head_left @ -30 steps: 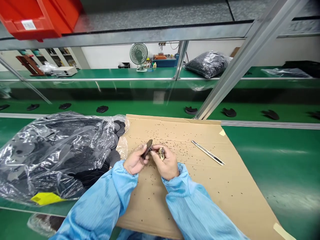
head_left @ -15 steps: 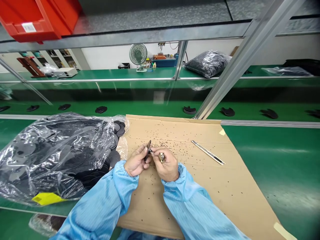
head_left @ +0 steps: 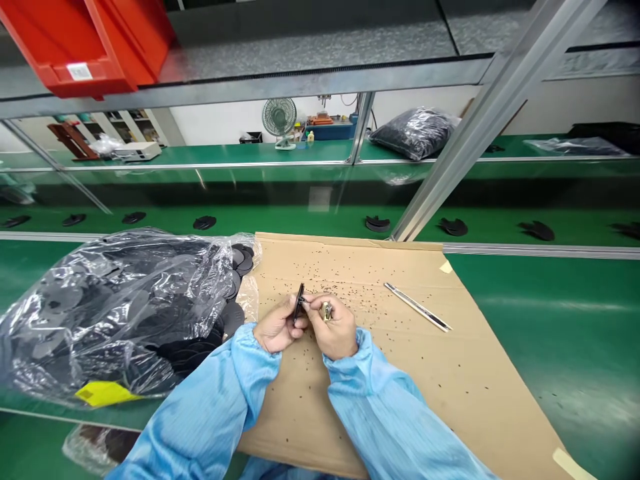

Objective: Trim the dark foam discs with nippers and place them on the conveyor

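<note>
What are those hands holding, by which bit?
The left hand grips a dark piece by its lower part; the right hand holds a shiny thing, grip unclear.

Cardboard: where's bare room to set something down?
Mostly bare: green bench right of the cardboard; smaller patch between the slim tool and cardboard's right edge. Crowded: specks beyond the right hand, bag along the left.

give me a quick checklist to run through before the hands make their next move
1. Dark part gripped in the left hand: ok
2. Right hand fingertips up at the part: ok
3. Metallic object kept within the right hand: ok
4. Slim cutter-like tool lying apart from both hands: ok
5. Its blade retracted: cannot tell
6. Cardboard free of small dark bits: not ok, they are scattered across it
</note>
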`<state>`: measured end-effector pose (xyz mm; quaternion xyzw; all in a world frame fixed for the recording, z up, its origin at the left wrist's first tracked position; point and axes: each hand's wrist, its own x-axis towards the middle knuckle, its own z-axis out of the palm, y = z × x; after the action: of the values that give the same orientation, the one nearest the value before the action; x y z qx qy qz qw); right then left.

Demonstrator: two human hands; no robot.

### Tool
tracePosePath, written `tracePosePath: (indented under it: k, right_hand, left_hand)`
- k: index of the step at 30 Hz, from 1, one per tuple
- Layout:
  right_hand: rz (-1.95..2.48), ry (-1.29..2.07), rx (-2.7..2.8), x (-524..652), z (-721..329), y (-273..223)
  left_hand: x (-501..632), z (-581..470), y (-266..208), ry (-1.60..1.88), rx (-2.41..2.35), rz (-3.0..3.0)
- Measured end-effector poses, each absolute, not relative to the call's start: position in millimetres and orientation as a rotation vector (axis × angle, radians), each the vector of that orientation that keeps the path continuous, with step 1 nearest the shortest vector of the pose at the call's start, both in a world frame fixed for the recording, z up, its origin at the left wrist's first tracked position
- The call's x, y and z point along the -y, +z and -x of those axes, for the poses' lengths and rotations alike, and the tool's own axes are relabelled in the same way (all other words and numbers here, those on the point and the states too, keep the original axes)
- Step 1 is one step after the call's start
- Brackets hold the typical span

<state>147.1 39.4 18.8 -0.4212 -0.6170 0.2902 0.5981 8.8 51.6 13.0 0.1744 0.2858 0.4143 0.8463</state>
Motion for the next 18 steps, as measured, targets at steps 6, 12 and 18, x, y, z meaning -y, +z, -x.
tracePosePath:
  k: [6, 12, 18]
  right_hand:
    - [0.867, 0.539, 1.520, -36.2, -147.1, 21.7]
    - [0.782, 0.471, 1.563, -34.1, -148.4, 25.1]
    - [0.856, 0.563, 1.434, -28.4, -140.6, 21.0]
  left_hand:
    - [-52.4, -1.7, 12.6, 0.851, -0.615, -0.390]
    - [-51.1, 0.2, 11.7, 0.833, -0.563, -0.426]
    - [-45.6, -4.6, 14.2, 0.879, -0.586, -0.473]
